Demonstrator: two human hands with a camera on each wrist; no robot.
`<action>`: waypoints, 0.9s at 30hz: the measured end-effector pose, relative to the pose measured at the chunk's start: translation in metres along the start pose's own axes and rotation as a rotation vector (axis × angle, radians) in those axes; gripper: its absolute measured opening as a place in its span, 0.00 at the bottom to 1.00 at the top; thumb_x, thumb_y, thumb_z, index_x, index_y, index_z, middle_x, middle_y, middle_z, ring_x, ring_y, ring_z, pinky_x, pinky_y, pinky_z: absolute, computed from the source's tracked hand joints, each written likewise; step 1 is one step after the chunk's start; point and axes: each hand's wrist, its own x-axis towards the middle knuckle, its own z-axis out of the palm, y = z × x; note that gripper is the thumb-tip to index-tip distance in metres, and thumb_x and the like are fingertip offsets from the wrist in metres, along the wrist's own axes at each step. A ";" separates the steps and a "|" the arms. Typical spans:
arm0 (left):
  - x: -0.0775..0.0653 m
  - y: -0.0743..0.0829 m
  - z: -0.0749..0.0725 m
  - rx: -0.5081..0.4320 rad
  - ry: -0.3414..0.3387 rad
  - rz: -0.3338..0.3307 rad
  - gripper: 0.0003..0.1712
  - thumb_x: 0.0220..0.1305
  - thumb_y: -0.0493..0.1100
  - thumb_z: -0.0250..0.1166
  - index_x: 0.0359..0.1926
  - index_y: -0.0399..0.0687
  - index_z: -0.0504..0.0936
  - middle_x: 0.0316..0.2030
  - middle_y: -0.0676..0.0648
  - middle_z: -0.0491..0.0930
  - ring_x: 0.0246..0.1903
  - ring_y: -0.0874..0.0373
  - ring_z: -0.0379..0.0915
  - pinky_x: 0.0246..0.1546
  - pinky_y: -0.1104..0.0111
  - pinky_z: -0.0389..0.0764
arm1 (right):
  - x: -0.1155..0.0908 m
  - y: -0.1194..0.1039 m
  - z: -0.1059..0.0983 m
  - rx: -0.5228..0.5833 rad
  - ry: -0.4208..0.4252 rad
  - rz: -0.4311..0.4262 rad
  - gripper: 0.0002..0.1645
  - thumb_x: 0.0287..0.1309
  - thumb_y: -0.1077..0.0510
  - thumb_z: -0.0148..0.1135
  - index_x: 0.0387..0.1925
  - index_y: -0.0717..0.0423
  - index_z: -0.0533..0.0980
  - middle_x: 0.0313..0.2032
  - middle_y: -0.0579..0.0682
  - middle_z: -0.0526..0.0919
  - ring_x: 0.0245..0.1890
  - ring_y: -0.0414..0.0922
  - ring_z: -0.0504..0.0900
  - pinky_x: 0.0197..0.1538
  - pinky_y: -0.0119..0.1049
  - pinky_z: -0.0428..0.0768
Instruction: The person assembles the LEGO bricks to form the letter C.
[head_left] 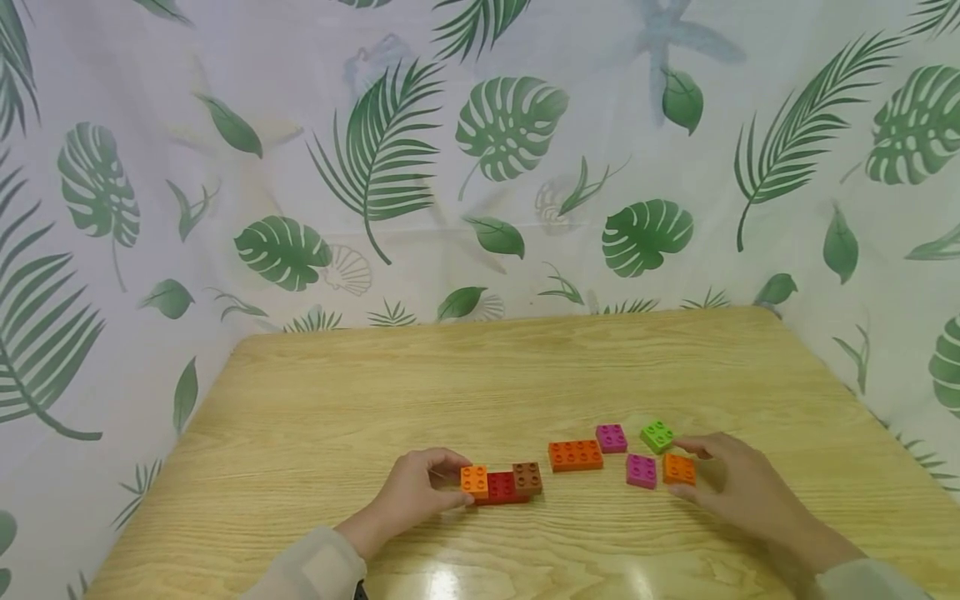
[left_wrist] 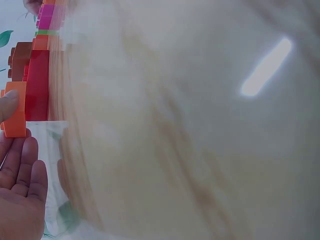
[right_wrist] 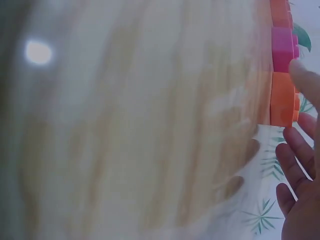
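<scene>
My left hand [head_left: 414, 493] pinches a light orange 2x2 toy building brick [head_left: 474, 481] between thumb and fingers. That brick sits on the left end of a longer red brick [head_left: 501, 485], and a brown 2x2 brick [head_left: 527, 477] is on the red one's right end. In the left wrist view, the thumb presses the side of the orange brick [left_wrist: 16, 110]. My right hand [head_left: 742, 483] is spread around another orange 2x2 brick [head_left: 678, 469], thumb at its near side. In the right wrist view, the fingers stand apart near the end of this orange brick [right_wrist: 283, 99].
Between the hands lie a long orange-red brick [head_left: 575, 456], a magenta brick [head_left: 612, 438] and a second magenta brick [head_left: 641, 472]. A lime green brick [head_left: 657, 436] is by the right fingertips. Behind the wooden table [head_left: 450, 375] hangs a leaf-print cloth [head_left: 555, 242].
</scene>
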 end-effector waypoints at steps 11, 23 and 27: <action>0.000 -0.001 0.000 0.003 -0.002 -0.006 0.20 0.51 0.42 0.75 0.46 0.43 0.82 0.40 0.50 0.82 0.40 0.55 0.78 0.40 0.69 0.79 | -0.004 0.008 -0.002 0.041 -0.104 0.141 0.25 0.50 0.50 0.73 0.46 0.61 0.79 0.42 0.56 0.83 0.44 0.57 0.80 0.48 0.58 0.75; 0.000 0.000 0.000 0.006 0.000 -0.003 0.20 0.51 0.42 0.75 0.46 0.43 0.82 0.39 0.50 0.82 0.40 0.54 0.78 0.39 0.69 0.79 | 0.004 -0.004 0.001 -0.020 0.067 0.026 0.24 0.43 0.54 0.77 0.44 0.56 0.80 0.36 0.42 0.80 0.36 0.44 0.78 0.40 0.48 0.78; -0.001 0.000 0.000 -0.001 0.003 -0.005 0.20 0.51 0.42 0.75 0.46 0.43 0.82 0.38 0.51 0.82 0.40 0.54 0.78 0.39 0.69 0.79 | 0.013 -0.018 0.010 0.015 0.081 -0.017 0.23 0.43 0.56 0.77 0.42 0.56 0.80 0.35 0.39 0.79 0.36 0.42 0.77 0.41 0.48 0.78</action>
